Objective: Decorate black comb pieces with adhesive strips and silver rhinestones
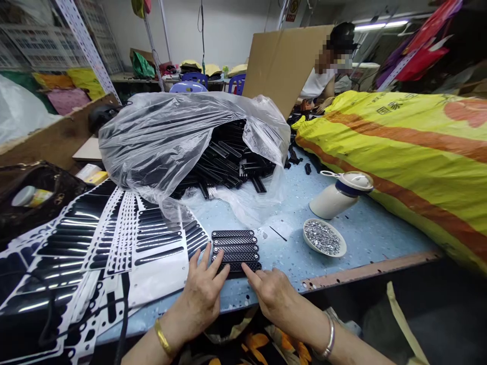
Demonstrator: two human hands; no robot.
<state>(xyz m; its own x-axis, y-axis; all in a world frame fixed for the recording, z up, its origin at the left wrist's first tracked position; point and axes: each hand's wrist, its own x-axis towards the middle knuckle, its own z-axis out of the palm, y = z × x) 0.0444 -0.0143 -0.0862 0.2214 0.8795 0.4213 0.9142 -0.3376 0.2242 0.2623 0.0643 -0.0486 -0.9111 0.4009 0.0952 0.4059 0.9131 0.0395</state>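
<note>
Black patterned strips (235, 249) are lying side by side in a compact block on the pale blue surface (274, 261), directly before the person, with small light round fittings showing at their ends. The left hand (202, 290), wearing a gold-coloured bracelet (163, 338) at the wrist, is reaching to the left ends of the block, its grip spread and its fingertips resting on or just beside the strips. The right hand (277, 293), with a silver-coloured bracelet (329, 334), is extending its index finger to the nearest strips; its other fingers are curling under, and whether this grip is pinching anything cannot be told.

To the right, a thin dark rod (278, 233) is lying near the block, and a white bowl (337, 253) is holding many small metallic pieces (321, 236). Behind the bowl, a whitish bottle (329, 201) with a dark blue collar is leaning in the view. To the left, sheets of black cut-outs (158, 235) are overlapping one another. Beyond the block, a clear plastic bag (152, 132) is gaping over a heap of black parts (218, 165), while a yellow sack (395, 139) is occupying the right side.
</note>
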